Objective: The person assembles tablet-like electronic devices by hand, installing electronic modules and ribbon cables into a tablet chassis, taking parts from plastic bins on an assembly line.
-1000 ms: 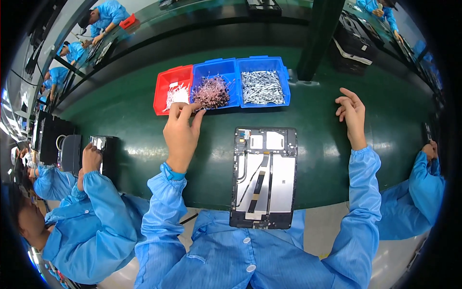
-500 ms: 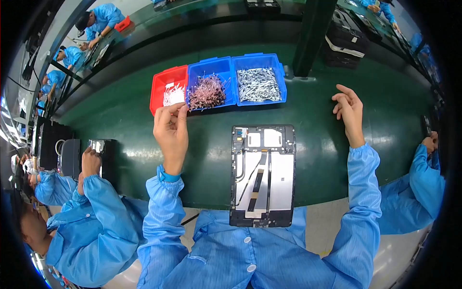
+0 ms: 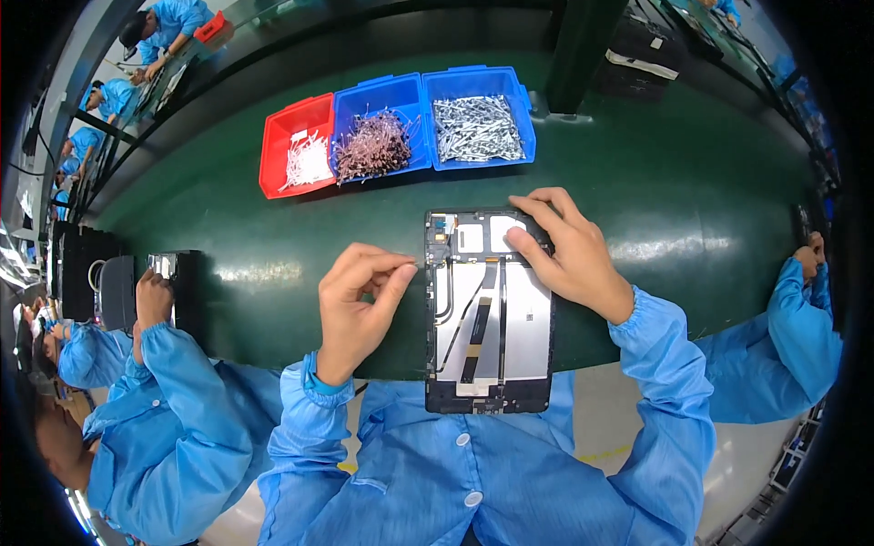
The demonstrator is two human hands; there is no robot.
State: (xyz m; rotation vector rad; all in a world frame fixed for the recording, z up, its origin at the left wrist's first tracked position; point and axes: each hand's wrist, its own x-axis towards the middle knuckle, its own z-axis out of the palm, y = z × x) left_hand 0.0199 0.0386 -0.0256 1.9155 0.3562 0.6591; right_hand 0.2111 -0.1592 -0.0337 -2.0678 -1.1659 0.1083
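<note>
An opened tablet point(image 3: 537, 346) lies in front of me, its near end over the table's front edge. White panels, dark cables and a dark frame show inside it. My left hand point(image 3: 360, 305), in a blue wristband, is beside its upper left edge. Its thumb and index finger are pinched together; whatever is between them is too small to make out. Over the tablet's upper right corner, my right hand point(image 3: 578, 259) holds the frame, with the thumb on the inside and the index finger at the far edge.
Beyond the tablet stand a red bin point(image 3: 271, 164) of small white pieces, a blue bin point(image 3: 350, 100) of thin pinkish-brown leads and a blue bin point(image 3: 496, 80) of silvery-white pieces. A dark green post point(image 3: 578, 68) rises behind. Co-workers sit at left point(image 3: 196, 409) and right point(image 3: 787, 309).
My left hand has come from the front of the red bin to the tablet's left edge, still pinched. My right hand has moved left from above the table onto the tablet.
</note>
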